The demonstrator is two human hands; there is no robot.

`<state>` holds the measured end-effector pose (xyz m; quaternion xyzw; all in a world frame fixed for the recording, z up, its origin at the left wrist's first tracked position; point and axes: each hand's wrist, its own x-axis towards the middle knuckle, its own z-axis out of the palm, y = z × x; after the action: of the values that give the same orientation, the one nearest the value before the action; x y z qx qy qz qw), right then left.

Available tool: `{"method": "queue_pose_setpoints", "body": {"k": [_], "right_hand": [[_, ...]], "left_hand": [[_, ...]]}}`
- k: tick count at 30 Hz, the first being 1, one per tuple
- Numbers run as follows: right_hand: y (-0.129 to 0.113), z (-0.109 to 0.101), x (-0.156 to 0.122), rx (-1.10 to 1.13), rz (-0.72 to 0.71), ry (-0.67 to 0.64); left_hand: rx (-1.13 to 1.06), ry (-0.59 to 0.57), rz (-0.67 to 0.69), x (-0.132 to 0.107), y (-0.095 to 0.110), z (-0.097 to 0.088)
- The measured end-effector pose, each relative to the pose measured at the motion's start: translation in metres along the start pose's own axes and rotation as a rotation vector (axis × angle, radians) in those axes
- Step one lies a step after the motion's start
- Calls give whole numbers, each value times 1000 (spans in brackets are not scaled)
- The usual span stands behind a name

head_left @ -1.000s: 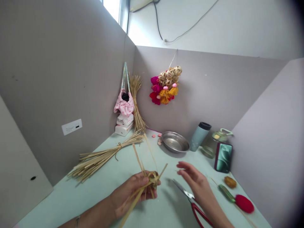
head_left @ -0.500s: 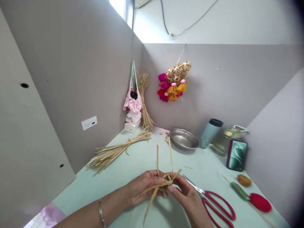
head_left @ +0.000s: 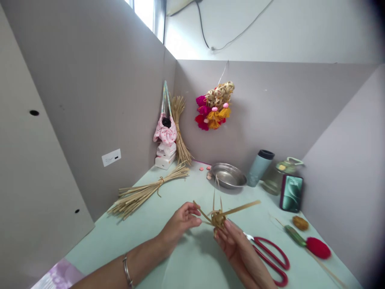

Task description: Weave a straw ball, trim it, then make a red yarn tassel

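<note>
A small woven straw ball with several loose flat strips sticking out is held in the fingers of my right hand. One long strip points to the right from it; others point up and left. My left hand is just left of the ball, thumb and forefinger apart, beside the end of a loose strip. Whether its fingertips touch that strip I cannot tell. Red-handled scissors lie on the table, their blades partly hidden behind my right hand.
A straw bundle lies on the table at left. Behind are a metal bowl, a tumbler, a green jug and a phone. Red and green thread lies right. Tasselled woven balls hang on the wall.
My left hand has let go of the woven ball and drawn back left, its fingers parting. My right hand keeps hold of the ball, which has turned, its strips now pointing differently.
</note>
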<state>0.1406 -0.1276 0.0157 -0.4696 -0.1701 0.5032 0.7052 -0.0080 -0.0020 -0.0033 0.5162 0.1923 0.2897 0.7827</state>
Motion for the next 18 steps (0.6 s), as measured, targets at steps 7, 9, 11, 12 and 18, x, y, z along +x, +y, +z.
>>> {"method": "queue_pose_setpoints", "body": {"k": [7, 9, 11, 12, 18], "right_hand": [[5, -2, 2, -15, 35, -44], [9, 0, 1, -43, 49, -58], [12, 5, -1, -86, 55, -70], [14, 6, -3, -114, 52, -72], [9, 1, -5, -374, -110, 48]], "left_hand": [[-45, -189, -29, -4, 1, 4], [-73, -202, -53, -5, -2, 7], [-125, -232, -76, -5, -4, 10], [-160, -251, -84, -5, -4, 11], [-340, -97, -131, 1, -7, 8]]}}
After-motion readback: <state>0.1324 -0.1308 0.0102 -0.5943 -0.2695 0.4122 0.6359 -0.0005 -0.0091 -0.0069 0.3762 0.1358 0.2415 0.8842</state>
